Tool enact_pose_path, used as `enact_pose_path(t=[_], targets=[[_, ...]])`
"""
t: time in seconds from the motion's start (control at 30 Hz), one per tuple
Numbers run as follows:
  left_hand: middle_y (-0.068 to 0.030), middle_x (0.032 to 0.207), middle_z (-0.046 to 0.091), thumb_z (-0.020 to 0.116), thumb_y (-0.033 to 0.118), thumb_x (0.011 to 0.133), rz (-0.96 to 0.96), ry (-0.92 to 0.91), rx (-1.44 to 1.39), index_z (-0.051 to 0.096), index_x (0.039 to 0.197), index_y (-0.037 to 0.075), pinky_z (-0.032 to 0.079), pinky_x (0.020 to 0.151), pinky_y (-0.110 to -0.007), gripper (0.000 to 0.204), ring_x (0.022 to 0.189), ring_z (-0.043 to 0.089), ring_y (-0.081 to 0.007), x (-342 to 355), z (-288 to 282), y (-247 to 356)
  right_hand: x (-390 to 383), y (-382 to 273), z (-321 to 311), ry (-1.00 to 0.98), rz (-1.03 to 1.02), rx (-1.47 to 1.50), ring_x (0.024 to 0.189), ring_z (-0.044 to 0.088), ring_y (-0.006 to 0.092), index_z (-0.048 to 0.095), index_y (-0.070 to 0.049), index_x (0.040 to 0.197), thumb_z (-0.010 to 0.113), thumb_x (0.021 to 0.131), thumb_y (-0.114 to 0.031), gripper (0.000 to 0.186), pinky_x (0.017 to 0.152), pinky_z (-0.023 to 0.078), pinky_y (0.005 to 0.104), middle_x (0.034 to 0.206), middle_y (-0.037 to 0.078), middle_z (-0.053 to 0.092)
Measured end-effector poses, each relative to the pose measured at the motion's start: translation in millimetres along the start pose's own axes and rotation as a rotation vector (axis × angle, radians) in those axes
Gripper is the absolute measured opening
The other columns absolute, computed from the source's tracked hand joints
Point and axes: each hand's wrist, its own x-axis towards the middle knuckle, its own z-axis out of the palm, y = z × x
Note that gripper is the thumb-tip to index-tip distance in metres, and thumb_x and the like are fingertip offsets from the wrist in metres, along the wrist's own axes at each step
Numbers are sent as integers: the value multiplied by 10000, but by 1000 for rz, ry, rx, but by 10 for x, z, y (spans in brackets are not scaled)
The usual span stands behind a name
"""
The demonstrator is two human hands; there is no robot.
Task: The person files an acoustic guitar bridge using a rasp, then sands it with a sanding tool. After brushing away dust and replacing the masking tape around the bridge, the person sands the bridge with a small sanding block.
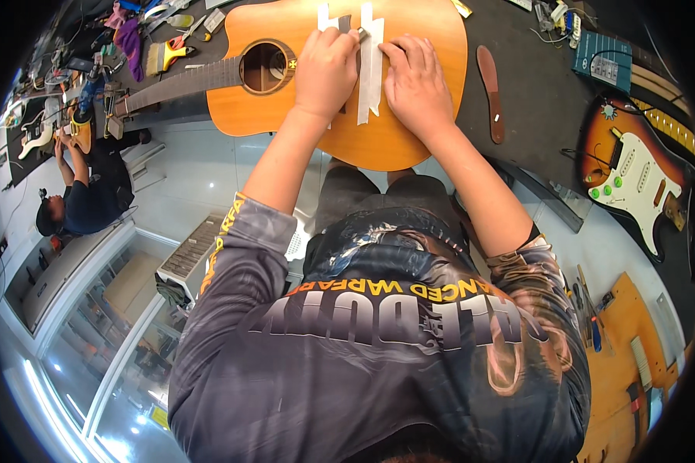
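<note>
An acoustic guitar [239, 108] with an orange-brown top lies on the dark bench in front of me. Strips of whitish masking tape [369, 77] run across its top, with a dark strip showing between them. My left hand [328, 71] is closed over the left tape strip. A small grey metallic piece [363, 34] sticks out at its fingertips, its kind unclear. Just right of the tape, my right hand [417, 81] rests on the guitar top. Its fingers lie stretched and slightly bent, the index fingertip near the tape's edge, holding nothing visible.
On the bench to the right lies a long brown strap-like piece [489, 92]. Farther right are a teal box [602, 60] and a sunburst electric guitar [633, 166]. Brushes [166, 54] and clutter crowd the far left. Another person [93, 189] works at the left.
</note>
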Motion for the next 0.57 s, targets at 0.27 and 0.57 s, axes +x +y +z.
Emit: enact_pose_path(t=[0.27,0.57], targets=[[-105,846,644,769,89,949,-50,-2,19,752,985,51,525,728,-459,55,812,623,-341,1,37,-29,-27,-46,-23,6,-6,5,1446,493,304,603,-113,1389,673,951,-123,444,1325,335,520,1385,91,556],[-103,928,693,778,108,941,-74,2,47,774,1051,73,560,790,-452,115,896,666,-345,123,117,-30,-7,-5,-24,1,1,-10,1455,485,318,603,-114,1398,678,955,-137,449,1330,323,523,1388,107,557]])
